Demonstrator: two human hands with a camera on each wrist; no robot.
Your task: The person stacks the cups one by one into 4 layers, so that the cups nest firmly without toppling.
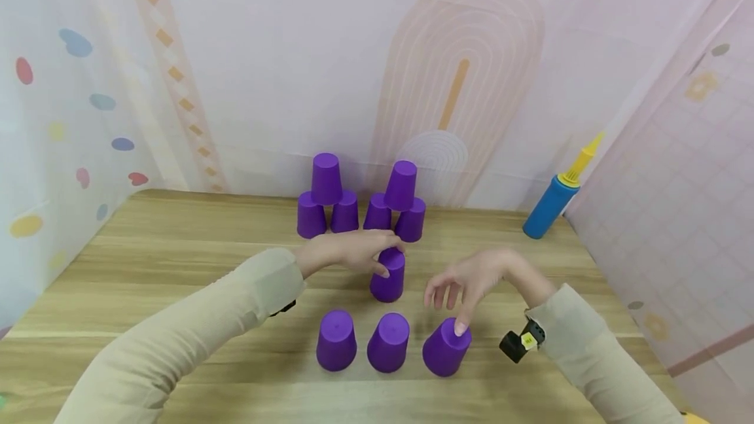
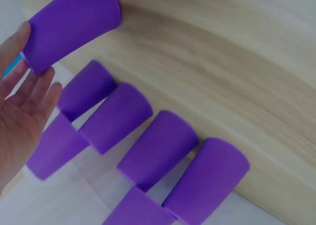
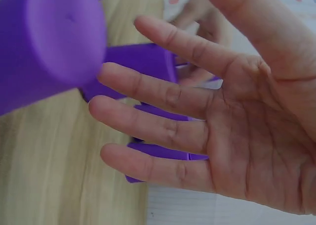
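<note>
Head view: left hand [image 1: 353,250] grasps the top of an upturned purple cup [image 1: 388,276], upright, standing just behind a row of three cups [image 1: 389,342]. Right hand [image 1: 471,280], fingers spread and released, rests one fingertip on the row's right cup [image 1: 446,347], which tilts. Left hand is nearer the held cup. Two small pyramids [image 1: 359,198] stand beyond on the wooden table [image 1: 147,260]; a blue pump [image 1: 550,205] leans at the patterned wall.
</note>
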